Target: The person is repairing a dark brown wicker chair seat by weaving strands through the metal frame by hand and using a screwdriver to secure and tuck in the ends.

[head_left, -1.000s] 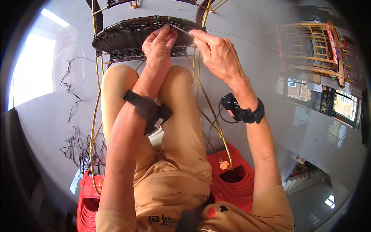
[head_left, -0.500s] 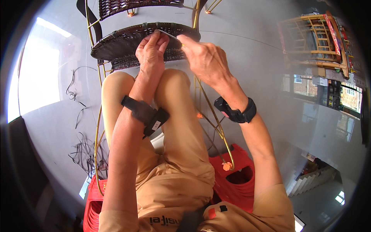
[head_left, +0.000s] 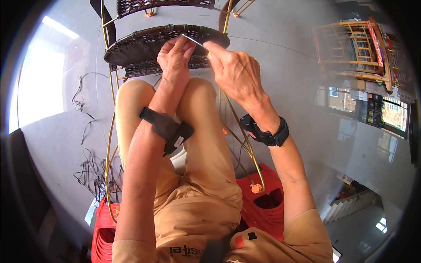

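Note:
In front of my knees is a chair with a dark brown woven wicker panel [head_left: 144, 46] on a gold metal frame [head_left: 251, 151]. My left hand [head_left: 174, 57] is at the panel's upper edge, its thumb and fingers pinched together; what lies between them is hidden. My right hand [head_left: 239, 74] is closed round a screwdriver [head_left: 194, 41] with a thin steel shaft and a bit of yellow at the handle. The shaft points left, its tip at the wicker just above my left fingertips. Most of the handle is covered by my right hand.
Red plastic stools [head_left: 267, 197] stand on both sides of me. Loose dark strands [head_left: 98, 173] lie tangled on the grey floor at left. A wooden frame piece of furniture [head_left: 357, 50] stands at far right. Orange wrapping [head_left: 256, 188] covers a chair leg's end.
My right hand has shifted slightly down and to the right, and the screwdriver's shaft tilts a little more steeply. My left hand stays pinched at the wicker edge.

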Demonstrator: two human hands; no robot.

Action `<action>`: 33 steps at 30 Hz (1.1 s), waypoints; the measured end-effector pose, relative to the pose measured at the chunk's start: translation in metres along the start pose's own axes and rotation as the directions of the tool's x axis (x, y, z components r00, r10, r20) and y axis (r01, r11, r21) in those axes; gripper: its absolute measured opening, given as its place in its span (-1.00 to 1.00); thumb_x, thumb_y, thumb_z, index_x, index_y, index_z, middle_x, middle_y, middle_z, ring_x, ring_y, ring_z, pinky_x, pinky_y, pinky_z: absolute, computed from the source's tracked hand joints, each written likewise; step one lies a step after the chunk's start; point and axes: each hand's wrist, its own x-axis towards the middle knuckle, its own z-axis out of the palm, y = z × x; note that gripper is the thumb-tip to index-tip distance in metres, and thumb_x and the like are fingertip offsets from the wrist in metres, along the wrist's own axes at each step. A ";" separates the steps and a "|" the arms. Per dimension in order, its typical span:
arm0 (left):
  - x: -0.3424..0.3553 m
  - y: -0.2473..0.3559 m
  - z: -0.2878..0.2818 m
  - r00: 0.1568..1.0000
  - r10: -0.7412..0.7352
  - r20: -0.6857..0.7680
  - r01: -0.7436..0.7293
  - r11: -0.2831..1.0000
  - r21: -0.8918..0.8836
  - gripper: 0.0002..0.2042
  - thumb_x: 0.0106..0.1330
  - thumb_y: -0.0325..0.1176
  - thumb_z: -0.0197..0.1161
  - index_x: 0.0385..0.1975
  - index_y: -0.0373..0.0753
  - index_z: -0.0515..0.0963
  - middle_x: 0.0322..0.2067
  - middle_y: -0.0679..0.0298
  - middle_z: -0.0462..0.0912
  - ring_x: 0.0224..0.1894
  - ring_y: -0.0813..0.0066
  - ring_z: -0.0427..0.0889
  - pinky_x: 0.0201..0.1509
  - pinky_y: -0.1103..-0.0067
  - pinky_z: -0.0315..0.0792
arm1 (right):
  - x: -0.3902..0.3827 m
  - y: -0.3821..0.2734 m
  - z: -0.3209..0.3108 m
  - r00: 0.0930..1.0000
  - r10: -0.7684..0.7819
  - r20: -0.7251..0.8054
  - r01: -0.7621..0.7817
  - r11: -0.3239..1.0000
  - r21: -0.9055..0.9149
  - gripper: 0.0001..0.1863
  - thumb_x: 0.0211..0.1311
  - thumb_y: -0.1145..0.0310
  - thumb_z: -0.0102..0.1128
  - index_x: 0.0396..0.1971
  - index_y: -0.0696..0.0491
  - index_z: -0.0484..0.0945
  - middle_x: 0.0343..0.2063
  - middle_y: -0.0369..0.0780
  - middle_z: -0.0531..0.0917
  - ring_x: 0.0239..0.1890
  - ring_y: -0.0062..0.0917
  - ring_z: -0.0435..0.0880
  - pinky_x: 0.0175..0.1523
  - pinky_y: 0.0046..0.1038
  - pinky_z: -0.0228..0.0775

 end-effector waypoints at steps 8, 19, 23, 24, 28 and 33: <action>0.000 0.001 -0.001 1.000 -0.004 -0.007 0.004 1.000 -0.018 -0.94 0.18 -0.51 0.09 -0.39 -0.36 0.43 -0.43 0.14 0.55 -0.38 0.37 0.58 -0.28 0.54 0.54 | -0.003 -0.013 0.000 0.985 0.158 0.070 -0.163 0.983 0.083 -0.76 0.12 0.35 -0.02 -0.21 0.03 0.50 -0.66 -0.03 0.52 -0.55 -0.16 0.51 -0.45 -0.29 0.34; 0.004 -0.003 -0.004 1.000 0.017 0.001 -0.017 0.999 -0.034 -0.91 0.17 -0.53 0.09 -0.36 -0.40 0.42 -0.41 0.07 0.56 -0.36 0.29 0.58 -0.25 0.50 0.54 | -0.008 -0.018 0.010 0.962 0.260 0.079 -0.272 0.924 0.270 -0.76 0.14 0.39 -0.04 -0.20 0.12 0.46 -0.62 -0.01 0.51 -0.52 -0.13 0.50 -0.40 -0.32 0.33; 0.005 -0.003 -0.005 1.000 0.004 -0.005 -0.004 0.999 -0.036 -0.91 0.17 -0.54 0.09 -0.36 -0.40 0.41 -0.41 0.07 0.56 -0.35 0.28 0.58 -0.22 0.47 0.53 | -0.007 -0.020 0.011 0.941 0.311 0.135 -0.338 0.892 0.300 -0.75 0.14 0.39 -0.03 -0.20 0.14 0.46 -0.57 0.00 0.53 -0.49 -0.16 0.52 -0.36 -0.36 0.34; 0.005 -0.002 -0.006 1.000 0.004 -0.004 -0.004 0.999 -0.040 -0.91 0.17 -0.54 0.09 -0.35 -0.40 0.41 -0.41 0.06 0.55 -0.35 0.28 0.58 -0.22 0.46 0.53 | -0.007 -0.021 0.013 0.941 0.311 0.137 -0.338 0.892 0.300 -0.75 0.14 0.39 -0.03 -0.20 0.14 0.46 -0.57 0.00 0.53 -0.49 -0.16 0.52 -0.36 -0.36 0.34; 0.004 -0.003 -0.002 0.999 -0.006 -0.040 0.004 0.999 -0.032 -0.91 0.17 -0.53 0.09 -0.35 -0.40 0.42 -0.40 0.07 0.55 -0.34 0.29 0.58 -0.21 0.47 0.53 | -0.011 -0.021 0.026 0.933 0.355 0.053 -0.347 0.853 0.391 -0.75 0.14 0.37 -0.01 -0.22 0.16 0.47 -0.50 -0.01 0.56 -0.43 -0.22 0.56 -0.31 -0.40 0.36; 0.005 -0.005 -0.004 1.000 0.002 -0.025 -0.003 0.999 -0.048 -0.89 0.19 -0.51 0.08 -0.33 -0.39 0.41 -0.39 0.08 0.55 -0.35 0.33 0.57 -0.23 0.50 0.52 | -0.005 -0.014 0.025 0.940 0.335 0.065 -0.334 0.860 0.386 -0.75 0.15 0.37 -0.02 -0.21 0.15 0.48 -0.47 0.00 0.56 -0.41 -0.21 0.56 -0.29 -0.40 0.37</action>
